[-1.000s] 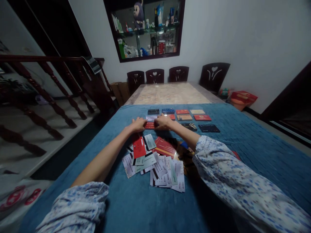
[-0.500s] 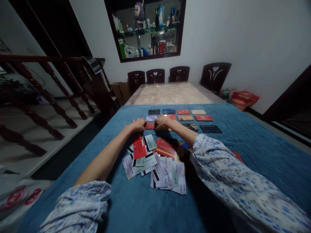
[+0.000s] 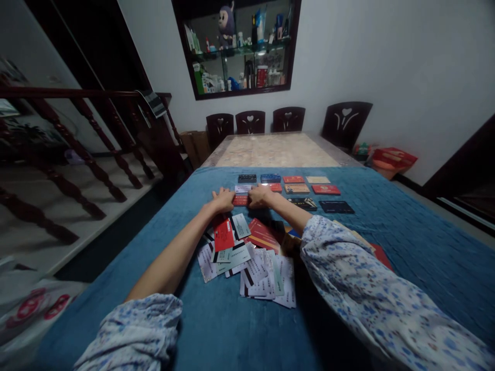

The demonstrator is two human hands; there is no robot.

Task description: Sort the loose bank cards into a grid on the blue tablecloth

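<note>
A red card (image 3: 240, 200) lies flat on the blue cloth between my two hands; whether it is one card or a small stack I cannot tell. At its left end, the fingers of my left hand (image 3: 223, 200) are bent and closed on the edge. My right hand (image 3: 259, 196) is curled at the other end, its fingertips partly hidden. Just beyond lies a pale card (image 3: 243, 189). Nearer me is a loose heap of cards: a red one (image 3: 223, 234), a dark red one (image 3: 263, 234) and several whitish ones (image 3: 254, 272), overlapping at different angles.
Rows of cards lie beyond and to the right, among them a black card (image 3: 301, 204), a dark blue card (image 3: 336, 207) and a red card (image 3: 326, 189). More cards (image 3: 381, 256) show past my right sleeve. Chairs (image 3: 289, 119) stand round the table's far end (image 3: 270, 149).
The whole view has shifted slightly. Both hands stay at the ends of the red card, and the left fingers look a little more spread. The cards keep their places.
</note>
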